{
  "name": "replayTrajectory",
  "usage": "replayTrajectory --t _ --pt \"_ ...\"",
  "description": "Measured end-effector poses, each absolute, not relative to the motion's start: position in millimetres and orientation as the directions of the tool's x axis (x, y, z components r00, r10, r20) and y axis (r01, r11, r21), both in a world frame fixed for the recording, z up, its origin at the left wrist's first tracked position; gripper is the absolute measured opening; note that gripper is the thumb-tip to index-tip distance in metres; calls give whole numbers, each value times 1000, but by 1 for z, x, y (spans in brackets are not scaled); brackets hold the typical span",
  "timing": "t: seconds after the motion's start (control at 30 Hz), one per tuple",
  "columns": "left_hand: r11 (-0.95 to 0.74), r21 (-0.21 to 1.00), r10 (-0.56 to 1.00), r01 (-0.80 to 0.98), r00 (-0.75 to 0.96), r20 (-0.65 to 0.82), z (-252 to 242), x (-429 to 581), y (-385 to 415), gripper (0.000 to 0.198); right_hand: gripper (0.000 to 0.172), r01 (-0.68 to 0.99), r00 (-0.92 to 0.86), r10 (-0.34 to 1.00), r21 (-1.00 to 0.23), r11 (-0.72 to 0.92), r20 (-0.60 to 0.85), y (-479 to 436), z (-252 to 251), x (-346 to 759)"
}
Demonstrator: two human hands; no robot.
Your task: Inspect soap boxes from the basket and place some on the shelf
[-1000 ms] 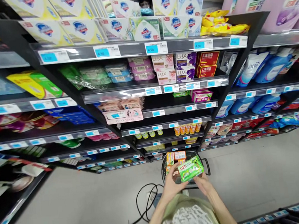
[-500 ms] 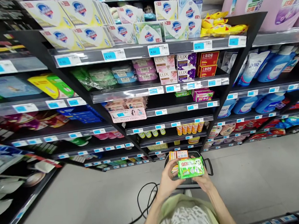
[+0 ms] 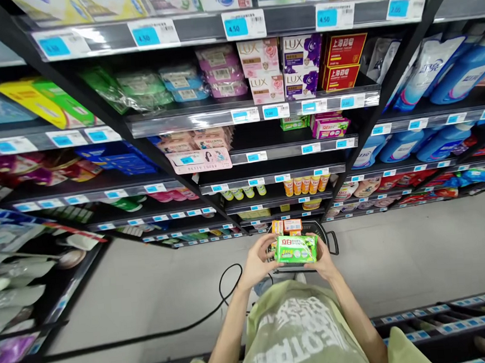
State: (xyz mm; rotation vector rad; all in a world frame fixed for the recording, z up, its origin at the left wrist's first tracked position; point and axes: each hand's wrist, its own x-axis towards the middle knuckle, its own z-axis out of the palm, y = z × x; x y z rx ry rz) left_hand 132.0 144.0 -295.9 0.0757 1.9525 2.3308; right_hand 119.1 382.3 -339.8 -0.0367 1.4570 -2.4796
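Between my two hands is a green, shiny-wrapped pack of laundry soap (image 3: pixel 296 249), its printed face turned up toward me. My left hand (image 3: pixel 259 262) grips its left end, and my right hand (image 3: pixel 322 259) holds the right end. Below the pack stands a black shopping basket (image 3: pixel 324 236), partly hidden by the soap and my hands. Orange and white soap boxes (image 3: pixel 292 225) lie in the basket at its far side.
Tall shelves rise in front, with purple LUX soap boxes (image 3: pixel 301 85), red soap boxes (image 3: pixel 343 50) and blue detergent bottles (image 3: pixel 407 145). A black cable (image 3: pixel 187 327) runs across the grey floor (image 3: pixel 151 300) at left. Another shelf (image 3: pixel 450 322) stands close behind me.
The view has tipped downward, showing more of my shirt and the shelf behind. The soap pack, still in both hands, has shifted slightly left and its face shows more squarely.
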Motion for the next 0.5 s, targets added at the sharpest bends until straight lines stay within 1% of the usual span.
replayTrajectory --t 0.13,0.27,0.5 --pt "-205 979 75 -22 -997 -7 -301 134 145 80 99 190 -967 -243 -854 -484 -77 380 -340 117" --pt "-261 965 29 -38 -999 -31 -303 132 144 85 100 155 -970 -241 -843 -514 -32 378 -341 114" --pt "-358 930 17 -84 -996 -83 -306 130 142 87 100 209 -959 -277 -807 -553 -59 380 -351 115"
